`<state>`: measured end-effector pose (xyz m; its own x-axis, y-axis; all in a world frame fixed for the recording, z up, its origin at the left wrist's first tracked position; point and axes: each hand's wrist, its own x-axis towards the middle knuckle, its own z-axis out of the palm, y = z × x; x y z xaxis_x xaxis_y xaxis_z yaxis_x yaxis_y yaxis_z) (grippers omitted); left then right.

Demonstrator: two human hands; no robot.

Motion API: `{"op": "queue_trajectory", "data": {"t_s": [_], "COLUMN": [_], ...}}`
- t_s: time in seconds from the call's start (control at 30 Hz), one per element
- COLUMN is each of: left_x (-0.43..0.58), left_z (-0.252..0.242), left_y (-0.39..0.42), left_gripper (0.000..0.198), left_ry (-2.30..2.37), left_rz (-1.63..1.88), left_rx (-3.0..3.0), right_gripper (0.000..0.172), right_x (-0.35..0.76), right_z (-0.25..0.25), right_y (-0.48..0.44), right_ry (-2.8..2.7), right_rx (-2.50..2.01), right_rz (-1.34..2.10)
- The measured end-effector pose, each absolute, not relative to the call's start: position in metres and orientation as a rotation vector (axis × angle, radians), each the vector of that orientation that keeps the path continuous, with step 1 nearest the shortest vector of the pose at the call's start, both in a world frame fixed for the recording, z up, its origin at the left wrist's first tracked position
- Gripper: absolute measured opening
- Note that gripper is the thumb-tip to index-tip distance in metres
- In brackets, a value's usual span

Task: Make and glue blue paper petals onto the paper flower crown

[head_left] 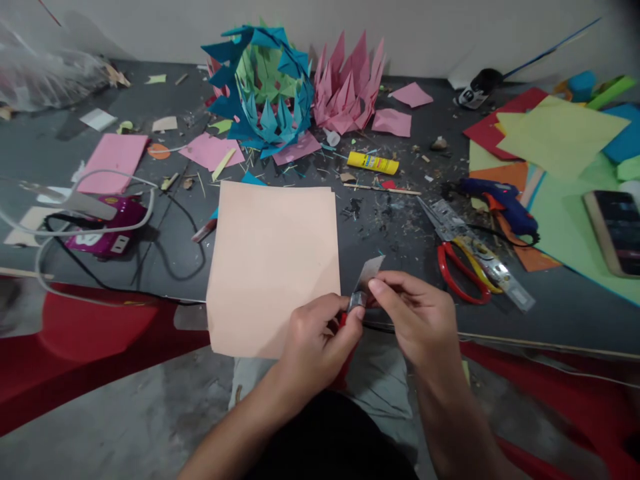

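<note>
My left hand [323, 337] is closed around a utility knife with a dark collar and a partly hidden red handle. Its flat grey blade [369, 272] points up and away from me. Thumb and fingers of my right hand [417, 310] pinch along the blade's right side. Just left of the knife, a stack of peach paper [275, 250] lies at the table's front edge, its lower end overhanging my lap. Scissors with red and yellow handles [463, 270] rest to the right of my right hand, partly under a clear ruler [517, 290].
Folded blue [280, 130] and pink paper pieces [347, 90] stand at the back, near a yellow glue stick [373, 163]. A blue glue gun [505, 200], coloured sheets [560, 130] and a phone [617, 230] lie right. A purple power socket [107, 227] with cables sits left.
</note>
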<state>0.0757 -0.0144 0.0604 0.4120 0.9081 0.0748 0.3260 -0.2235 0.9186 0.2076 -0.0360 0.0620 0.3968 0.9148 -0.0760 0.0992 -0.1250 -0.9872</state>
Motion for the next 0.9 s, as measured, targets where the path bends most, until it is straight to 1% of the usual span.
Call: {"op": "queue_trajectory", "data": {"t_s": [0.37,0.6,0.8,0.9], "left_x": [0.0784,0.0778,0.0776,0.0774], "left_z": [0.0657,0.0613,0.0614,0.0618], "left_y": [-0.0185,-0.0185,-0.0180,-0.0182], "left_gripper": [0.025,0.026,0.026,0.029], "left_ry": [1.065,1.050,1.063,1.074], "left_rz": [0.773,0.753,0.738,0.724], "left_rx": [1.582,1.453,1.437,1.400], "right_gripper": [0.018,0.013,0.012,0.012], "right_x": [0.2129,0.2129,0.2125,0.2131], "right_z": [0.0621,0.0601,0.0611,0.0584], "right_y": [-0.0401,-0.0396,-0.0364,-0.0353], "right_ry": [-0.866,-0.809,-0.825,-0.788], "right_rx": [-1.471,-1.415,-1.460,-1.410], "right_rz": [1.051,1.120,1.116,1.169]}}
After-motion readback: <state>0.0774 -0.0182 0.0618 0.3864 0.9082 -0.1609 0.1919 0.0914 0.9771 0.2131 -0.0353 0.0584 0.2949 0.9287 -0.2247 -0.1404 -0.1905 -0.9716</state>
